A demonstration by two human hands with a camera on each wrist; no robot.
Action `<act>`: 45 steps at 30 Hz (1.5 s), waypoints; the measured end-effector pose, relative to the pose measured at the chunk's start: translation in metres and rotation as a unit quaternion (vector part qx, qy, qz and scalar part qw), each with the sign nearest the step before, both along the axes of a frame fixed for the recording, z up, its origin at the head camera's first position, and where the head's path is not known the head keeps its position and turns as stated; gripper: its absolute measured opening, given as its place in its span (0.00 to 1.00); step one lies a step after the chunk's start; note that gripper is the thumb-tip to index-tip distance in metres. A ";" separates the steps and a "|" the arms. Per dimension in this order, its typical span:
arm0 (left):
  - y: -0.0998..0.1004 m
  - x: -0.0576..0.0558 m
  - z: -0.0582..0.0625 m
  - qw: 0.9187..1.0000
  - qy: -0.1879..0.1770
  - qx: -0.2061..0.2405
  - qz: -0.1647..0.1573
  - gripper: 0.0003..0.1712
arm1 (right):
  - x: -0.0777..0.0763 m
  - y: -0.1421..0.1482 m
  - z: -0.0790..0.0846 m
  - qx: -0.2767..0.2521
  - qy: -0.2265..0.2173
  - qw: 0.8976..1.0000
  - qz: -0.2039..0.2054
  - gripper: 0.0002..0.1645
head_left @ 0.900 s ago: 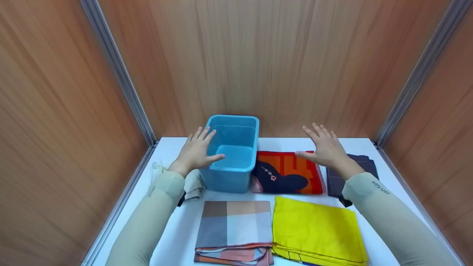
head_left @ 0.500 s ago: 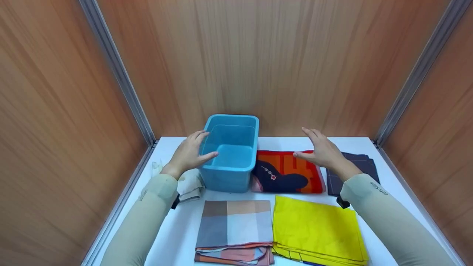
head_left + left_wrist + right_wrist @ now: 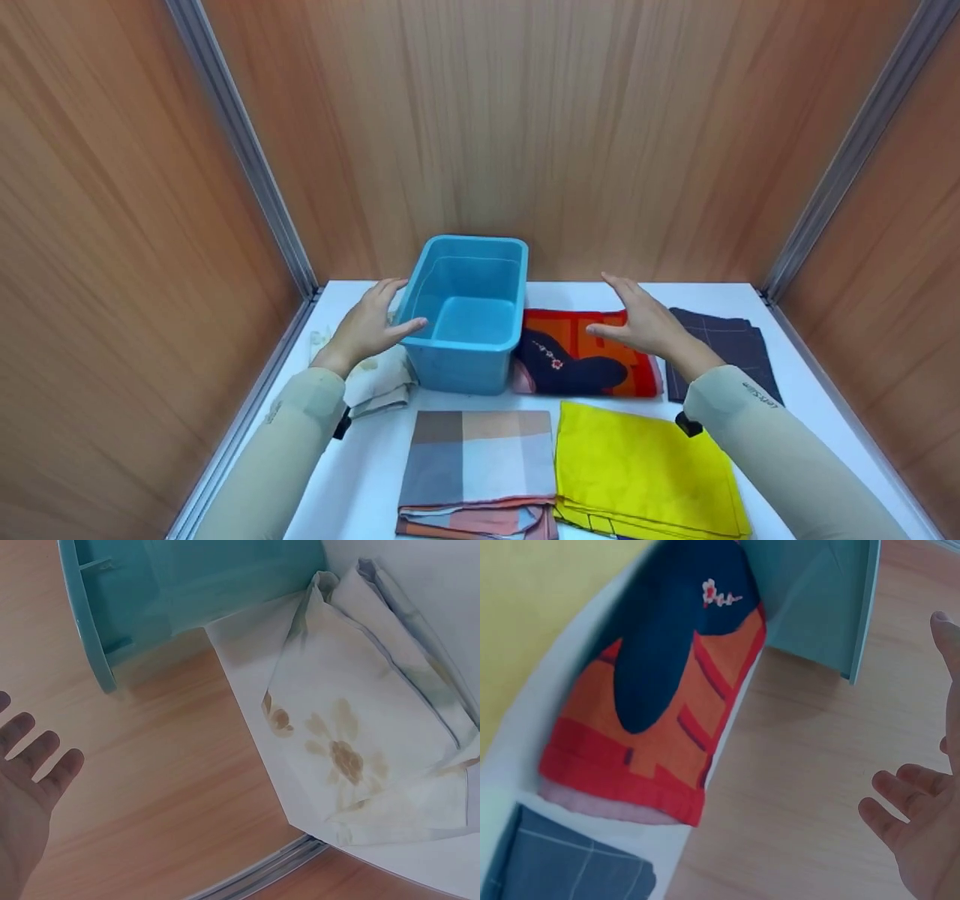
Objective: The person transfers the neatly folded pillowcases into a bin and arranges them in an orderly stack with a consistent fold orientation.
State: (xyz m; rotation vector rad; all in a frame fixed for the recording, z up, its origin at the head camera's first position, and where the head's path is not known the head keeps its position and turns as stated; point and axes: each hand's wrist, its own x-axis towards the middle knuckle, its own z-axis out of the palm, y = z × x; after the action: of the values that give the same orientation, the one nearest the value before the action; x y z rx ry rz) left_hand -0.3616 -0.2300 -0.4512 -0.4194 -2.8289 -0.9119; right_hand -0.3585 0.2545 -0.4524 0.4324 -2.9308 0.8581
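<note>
My left hand (image 3: 367, 326) is held up at the left side of a blue plastic bin (image 3: 465, 367), thumb and fingers spread apart, holding nothing. In the left wrist view its fingers (image 3: 46, 754) stand apart from the bin's wall. My right hand (image 3: 649, 322) hovers with spread fingers over a folded red and orange cloth (image 3: 577, 345) with a dark blue shape and small flowers. Below my left hand lies a folded white cloth with brown flowers (image 3: 349, 757). A folded dark cloth with thin light lines (image 3: 724, 345) lies right of the red one.
Near the front lie a folded checked cloth (image 3: 487, 457) in grey, brown and white, and a folded yellow cloth (image 3: 645, 465). Everything stands on a white table (image 3: 360, 465). Wood-grain panels (image 3: 480, 120) rise at the back and both sides, joined by metal corner strips.
Both hands have come lower and nearer, the left one also shifting left, with fingers less fanned out. The bin and cloths have stayed in place.
</note>
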 end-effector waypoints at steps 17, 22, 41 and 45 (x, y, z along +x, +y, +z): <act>-0.020 0.011 -0.015 1.000 -0.023 -0.003 0.013 0.62 | 0.008 -0.012 -0.013 -0.025 -0.038 0.999 0.009 0.67; -0.026 0.016 -0.025 0.999 -0.036 0.004 0.026 0.60 | 0.008 -0.016 -0.019 -0.032 -0.027 0.999 0.014 0.64; -0.033 0.030 -0.060 0.997 -0.054 0.039 0.030 0.54 | 0.016 -0.026 -0.044 -0.041 -0.033 0.998 0.035 0.62; -0.033 0.032 -0.067 0.996 -0.069 0.032 0.038 0.61 | 0.019 -0.026 -0.051 -0.048 -0.045 0.997 0.028 0.62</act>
State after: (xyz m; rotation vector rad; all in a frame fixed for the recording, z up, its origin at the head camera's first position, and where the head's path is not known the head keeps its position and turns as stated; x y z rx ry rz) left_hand -0.3300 -0.2635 -0.5183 -0.2486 -2.9059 -1.0499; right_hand -0.3392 0.2286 -0.5037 0.4833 -2.9540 1.0476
